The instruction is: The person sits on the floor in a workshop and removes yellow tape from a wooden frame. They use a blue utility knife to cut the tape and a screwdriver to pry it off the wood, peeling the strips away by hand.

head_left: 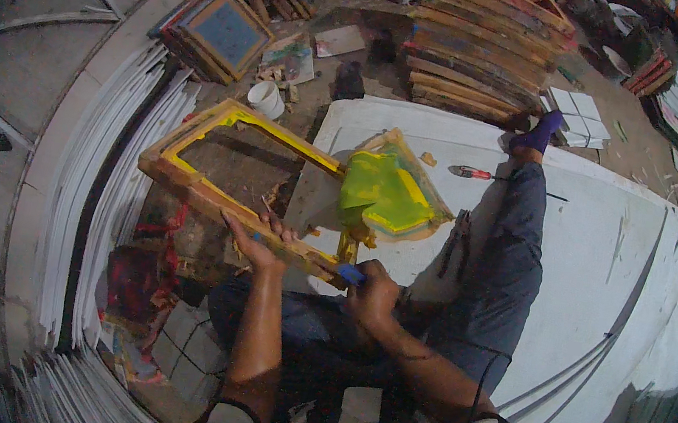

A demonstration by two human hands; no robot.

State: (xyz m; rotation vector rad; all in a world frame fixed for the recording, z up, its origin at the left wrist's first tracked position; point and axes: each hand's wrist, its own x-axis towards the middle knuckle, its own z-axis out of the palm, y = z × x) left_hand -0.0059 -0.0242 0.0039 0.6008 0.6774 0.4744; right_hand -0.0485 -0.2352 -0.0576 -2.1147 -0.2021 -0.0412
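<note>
My left hand (259, 245) is closed round the near rail of a wooden frame (213, 195), which has yellow paint along its inner edges and is held up at a slant. At the frame's near right corner, my right hand (373, 295) is closed on a small blue object (350, 274) pressed to the wood; its kind cannot be made out. Past that corner lies a crumpled yellow-green sheet (388, 197), on or against a second wooden frame (437, 197). My outstretched leg lies to the right, with pliers (457, 240) and a red-and-black-handled screwdriver (471, 172) beside it.
A large white board (609, 239) lies under the leg and tools. Stacked wooden frames (480, 50) stand at the back, and a blue-faced frame (230, 33) leans back left. A white cup (265, 99) stands nearby. Long white sheets (111, 156) line the left; tied white sheets (578, 119) sit back right.
</note>
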